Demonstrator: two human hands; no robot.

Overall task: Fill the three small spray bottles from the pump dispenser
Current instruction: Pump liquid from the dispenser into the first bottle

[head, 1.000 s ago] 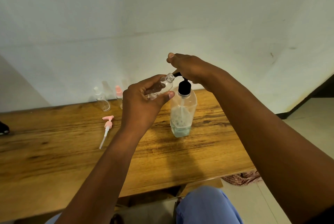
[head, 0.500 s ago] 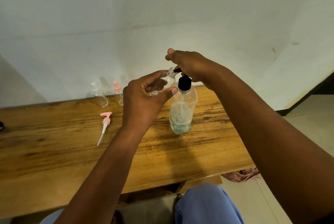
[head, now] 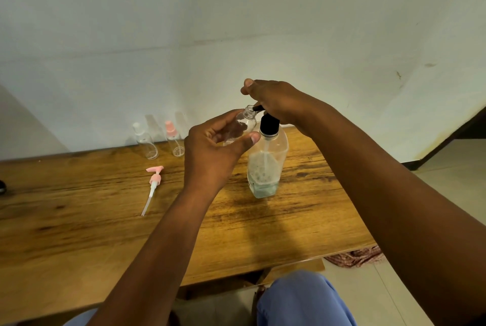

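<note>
Head view: filling 1 uncapped spray bottle at the pump dispenser (head: pixel 267 165).

Left hand (head: pixel 213 152) is gripping the small open bottle (head: pixel 243 126) between curled fingers and thumb, tilting its mouth right up to the black spout. Right hand (head: pixel 276 101) is resting on the pump head, fingers bent over it. Left of the dispenser, 2 capped spray bottles, 1 clear-topped (head: pixel 144 141) and 1 pink-topped (head: pixel 174 140), are standing by the wall, and a loose pink sprayer head (head: pixel 153 183) is lying on the wooden table (head: pixel 79 220). Judging by this, pumping is in hand; the next move is calling for steady presses with mouth and spout aligned.
</note>
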